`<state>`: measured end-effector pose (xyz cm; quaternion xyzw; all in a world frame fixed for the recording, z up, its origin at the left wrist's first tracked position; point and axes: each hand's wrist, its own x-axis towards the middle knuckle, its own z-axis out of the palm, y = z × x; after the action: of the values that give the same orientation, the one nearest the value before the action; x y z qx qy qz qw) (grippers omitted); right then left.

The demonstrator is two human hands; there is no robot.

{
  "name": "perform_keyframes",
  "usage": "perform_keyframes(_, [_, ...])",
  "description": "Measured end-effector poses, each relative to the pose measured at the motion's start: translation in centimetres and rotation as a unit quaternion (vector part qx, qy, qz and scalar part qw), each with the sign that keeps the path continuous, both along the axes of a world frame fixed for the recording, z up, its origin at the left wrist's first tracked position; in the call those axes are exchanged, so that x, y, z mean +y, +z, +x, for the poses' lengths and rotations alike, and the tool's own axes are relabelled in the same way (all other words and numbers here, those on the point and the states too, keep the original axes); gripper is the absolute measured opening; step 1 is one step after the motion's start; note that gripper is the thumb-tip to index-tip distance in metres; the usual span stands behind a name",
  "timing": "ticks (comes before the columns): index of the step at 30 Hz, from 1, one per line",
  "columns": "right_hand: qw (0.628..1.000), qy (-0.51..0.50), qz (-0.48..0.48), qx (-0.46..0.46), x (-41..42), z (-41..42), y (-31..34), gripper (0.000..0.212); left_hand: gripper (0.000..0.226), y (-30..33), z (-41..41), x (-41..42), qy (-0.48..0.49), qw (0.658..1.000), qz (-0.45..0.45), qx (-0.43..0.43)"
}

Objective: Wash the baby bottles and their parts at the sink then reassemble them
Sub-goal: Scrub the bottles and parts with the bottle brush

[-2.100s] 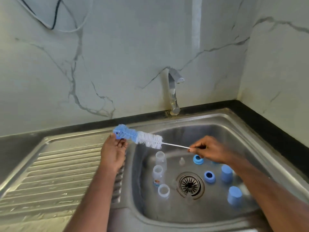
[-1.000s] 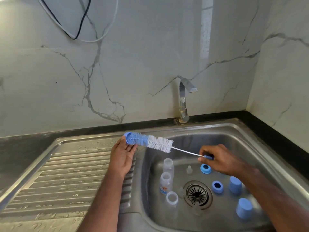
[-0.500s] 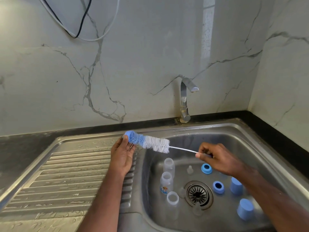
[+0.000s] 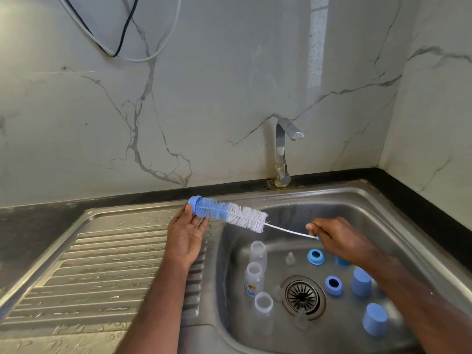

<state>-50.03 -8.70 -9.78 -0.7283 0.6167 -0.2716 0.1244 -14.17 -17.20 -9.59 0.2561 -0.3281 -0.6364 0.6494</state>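
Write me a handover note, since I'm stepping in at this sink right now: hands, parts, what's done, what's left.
Right hand pinches the wire handle of the bottle brush; left hand, fingers straight, supports its blue tip.
In the sink: three clear bottles upright at left, a small clear teat, two blue rings and blue caps at right.
Tap shows no water running.
Done: everything dismantled.
Left: scrubbing, rinsing, reassembly.
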Motion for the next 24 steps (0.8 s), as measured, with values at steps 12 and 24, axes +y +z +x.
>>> perform_keyframes(12, [0.989,-0.049,-0.09,0.107,0.2,0.7,0.2,0.026,0.007,0.0,0.0,0.0,0.073,0.996,0.031,-0.035])
perform_keyframes(24, [0.998,0.042,-0.012,-0.052,0.0,0.0,-0.5,0.041,0.063,0.0,0.2,-0.1,0.009,0.999,-0.03,0.022])
